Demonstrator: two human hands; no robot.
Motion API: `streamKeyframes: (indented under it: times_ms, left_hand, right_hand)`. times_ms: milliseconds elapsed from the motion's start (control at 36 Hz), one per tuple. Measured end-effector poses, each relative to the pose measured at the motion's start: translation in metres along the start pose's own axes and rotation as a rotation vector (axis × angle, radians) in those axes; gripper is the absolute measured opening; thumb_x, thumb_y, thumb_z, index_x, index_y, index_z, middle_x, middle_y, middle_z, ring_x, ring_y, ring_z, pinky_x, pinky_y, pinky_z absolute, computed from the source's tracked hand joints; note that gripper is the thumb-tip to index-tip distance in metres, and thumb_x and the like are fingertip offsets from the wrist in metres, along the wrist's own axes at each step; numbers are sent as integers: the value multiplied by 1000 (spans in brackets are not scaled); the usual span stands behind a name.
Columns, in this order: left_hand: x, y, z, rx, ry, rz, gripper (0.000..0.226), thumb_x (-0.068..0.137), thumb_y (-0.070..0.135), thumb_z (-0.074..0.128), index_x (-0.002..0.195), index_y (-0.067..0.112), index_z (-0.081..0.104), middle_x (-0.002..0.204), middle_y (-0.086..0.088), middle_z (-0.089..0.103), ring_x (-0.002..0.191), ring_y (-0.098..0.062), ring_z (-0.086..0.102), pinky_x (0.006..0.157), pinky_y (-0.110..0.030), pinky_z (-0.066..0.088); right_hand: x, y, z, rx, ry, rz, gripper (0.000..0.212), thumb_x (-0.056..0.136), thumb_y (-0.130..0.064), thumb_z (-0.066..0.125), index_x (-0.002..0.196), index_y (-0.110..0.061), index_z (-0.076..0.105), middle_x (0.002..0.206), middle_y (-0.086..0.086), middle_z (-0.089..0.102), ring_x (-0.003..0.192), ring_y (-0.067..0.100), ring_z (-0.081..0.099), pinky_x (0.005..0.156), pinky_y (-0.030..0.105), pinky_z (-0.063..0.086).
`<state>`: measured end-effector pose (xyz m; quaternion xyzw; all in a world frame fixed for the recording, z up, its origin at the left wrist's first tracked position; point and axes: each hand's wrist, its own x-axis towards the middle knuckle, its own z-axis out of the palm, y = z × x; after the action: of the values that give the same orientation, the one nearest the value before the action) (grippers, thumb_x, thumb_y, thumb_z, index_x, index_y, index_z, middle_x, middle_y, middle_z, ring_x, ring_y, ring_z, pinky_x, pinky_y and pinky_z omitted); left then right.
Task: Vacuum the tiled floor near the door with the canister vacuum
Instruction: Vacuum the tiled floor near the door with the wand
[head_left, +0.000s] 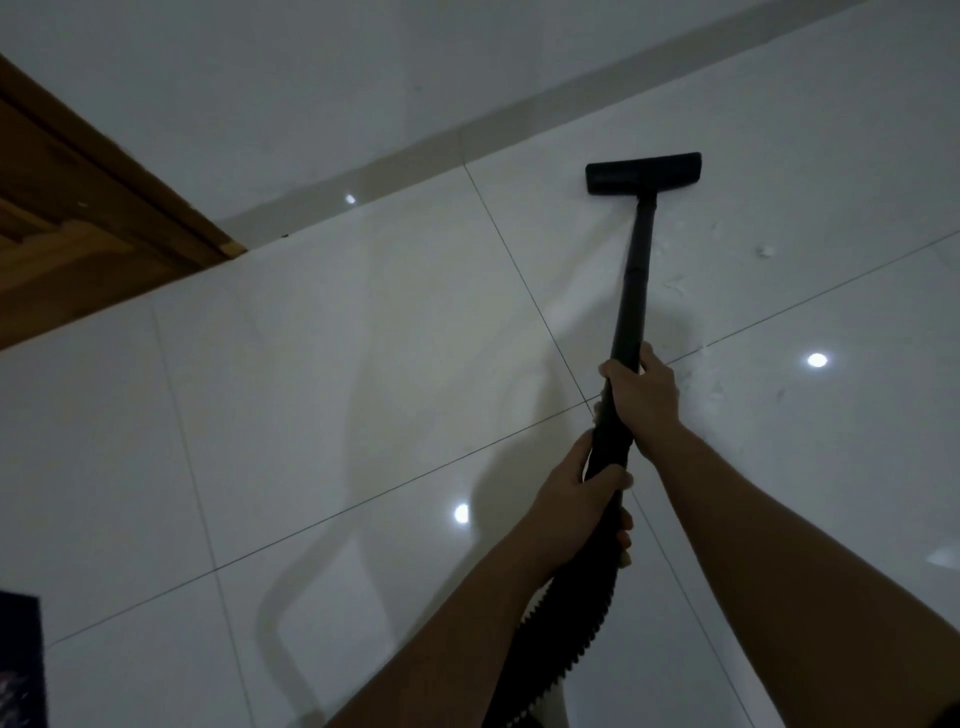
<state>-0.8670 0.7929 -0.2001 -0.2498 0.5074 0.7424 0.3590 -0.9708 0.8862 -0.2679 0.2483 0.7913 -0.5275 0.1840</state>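
gripping wand (632, 291), both hands (647, 397).

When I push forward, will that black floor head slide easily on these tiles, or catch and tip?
Probably slides: the floor head sits wide and flat on glossy tiles. Tipping seems unlikely; the wand in the right hand looks rigid and joins it mid-width. The ribbed hose may drag slightly.

Dim, soft frame; lamp glints (817, 359) dot glossy tiles (311, 389).
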Motion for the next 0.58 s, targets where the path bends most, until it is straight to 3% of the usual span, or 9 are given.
streamKeyframes:
  times_ms: [56, 167, 278, 361, 500, 583]
  left_hand:
    - [5, 3, 0, 0, -2, 0, 45, 94, 14, 50, 135, 31, 44, 64, -10, 53, 44, -17, 52, 44, -27, 49]
    - [12, 8, 2, 4, 2, -6, 46, 95, 13, 50, 136, 32, 43, 66, -11, 52, 43, -16, 53, 44, -27, 49]
    - [14, 10, 2, 9, -3, -6, 46, 95, 12, 49, 137, 31, 43, 69, -10, 53, 44, -15, 53, 44, -26, 49]
    - [14, 10, 2, 25, -3, -23, 48, 95, 12, 50, 138, 31, 41, 65, -10, 53, 43, -15, 53, 43, -26, 49]
    - [13, 8, 4, 43, -11, -19, 49, 95, 12, 49, 139, 31, 40, 64, -10, 52, 42, -14, 53, 43, -26, 50]
    - [10, 6, 8, 56, -17, -20, 49, 95, 12, 49, 139, 31, 40, 64, -9, 52, 43, -14, 53, 42, -26, 49]
  right_hand:
    - [6, -1, 0, -20, 13, -16, 39, 91, -13, 57, 128, -7, 48, 102, 17, 59, 68, 20, 61, 58, 25, 51]
    - [13, -5, -1, -5, 29, 0, 44, 88, -15, 59, 131, -8, 48, 108, 23, 61, 83, 32, 63, 78, 46, 58]
    - [15, -3, -2, 28, 10, 4, 42, 91, -13, 58, 131, -8, 47, 104, 19, 59, 63, 18, 61, 54, 24, 50]
    - [16, 0, -3, 71, 1, 27, 43, 91, -12, 58, 132, -8, 47, 101, 20, 58, 57, 15, 59, 50, 22, 49]
    - [15, 5, -5, 70, 15, 21, 37, 90, -12, 59, 126, -10, 50, 98, 19, 59, 70, 24, 61, 73, 45, 58]
    - [12, 8, -8, 85, 24, 32, 42, 89, -13, 59, 130, -9, 48, 99, 19, 58, 72, 24, 60, 79, 48, 57]
